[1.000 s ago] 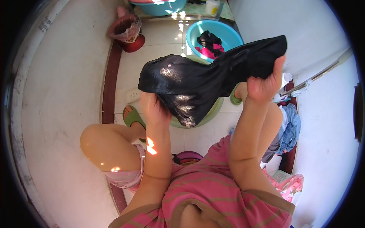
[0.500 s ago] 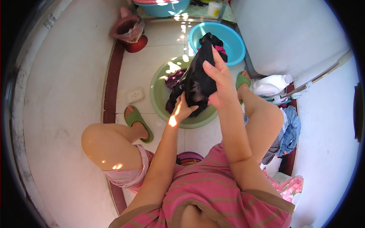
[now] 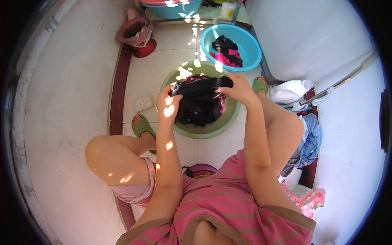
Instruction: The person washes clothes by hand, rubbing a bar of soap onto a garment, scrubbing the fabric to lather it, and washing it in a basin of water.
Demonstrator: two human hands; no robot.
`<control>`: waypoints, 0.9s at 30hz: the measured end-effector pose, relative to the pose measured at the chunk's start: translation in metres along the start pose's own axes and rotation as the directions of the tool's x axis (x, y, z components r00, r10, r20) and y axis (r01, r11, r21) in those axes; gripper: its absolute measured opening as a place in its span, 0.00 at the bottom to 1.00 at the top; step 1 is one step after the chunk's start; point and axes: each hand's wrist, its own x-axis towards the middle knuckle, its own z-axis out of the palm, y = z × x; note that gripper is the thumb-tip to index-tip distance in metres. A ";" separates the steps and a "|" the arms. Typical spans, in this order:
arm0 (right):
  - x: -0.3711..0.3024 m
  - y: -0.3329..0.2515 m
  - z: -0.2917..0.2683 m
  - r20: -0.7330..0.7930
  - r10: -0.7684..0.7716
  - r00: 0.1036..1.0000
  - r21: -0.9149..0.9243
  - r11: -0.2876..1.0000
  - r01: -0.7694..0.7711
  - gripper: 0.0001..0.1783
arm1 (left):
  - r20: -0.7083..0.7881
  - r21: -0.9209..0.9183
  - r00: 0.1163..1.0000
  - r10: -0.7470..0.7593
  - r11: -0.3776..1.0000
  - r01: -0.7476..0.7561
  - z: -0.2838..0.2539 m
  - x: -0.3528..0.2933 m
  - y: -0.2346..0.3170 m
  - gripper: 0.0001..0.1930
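Observation:
A wet black garment (image 3: 200, 89) is stretched sideways between my two hands over the green basin (image 3: 210, 133). My left hand (image 3: 166, 107) pinches its left end, thumb on top. My right hand (image 3: 240, 89) grips the right end, close to the basin's far right rim. Below the stretched edge, dark cloth hangs or lies in the basin; where the garment ends and the other laundry starts, I cannot tell. Purple-pink cloth (image 3: 223, 104) shows at the right of the dark heap. Beyond stands a bright blue basin (image 3: 254, 60) with black and pink clothes (image 3: 229, 55) in it.
A white jug-shaped bottle (image 3: 289, 91) lies by my right foot, near piled denim and other clothes (image 3: 311, 141). At the far left is a red bin with a bag (image 3: 136, 34). A white holed piece (image 3: 143, 103) lies left of the basin. Walls close in both sides.
The black garment has come down from its raised, upright hold to a level stretch across the basin. My left hand moved left and up; my right hand moved lower.

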 end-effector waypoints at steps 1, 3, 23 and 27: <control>-0.002 -0.011 0.012 0.071 -0.090 0.993 0.013 0.996 0.089 0.45 | 0.070 -0.134 0.997 -0.026 0.990 0.035 0.000 -0.004 0.009 0.12; -0.004 -0.031 0.038 0.159 -0.360 0.919 0.038 0.933 0.359 0.49 | 0.140 -0.259 0.989 -0.043 0.963 0.079 0.000 -0.012 0.021 0.13; -0.009 -0.031 -0.026 -0.566 -0.144 0.811 0.301 0.880 0.367 0.18 | 0.163 0.259 0.914 0.370 0.878 -0.402 -0.026 -0.020 0.052 0.18; -0.009 -0.023 -0.014 -0.281 -0.087 0.956 0.083 0.990 0.115 0.18 | 0.189 0.512 0.959 0.212 0.812 -0.280 -0.013 -0.006 -0.023 0.15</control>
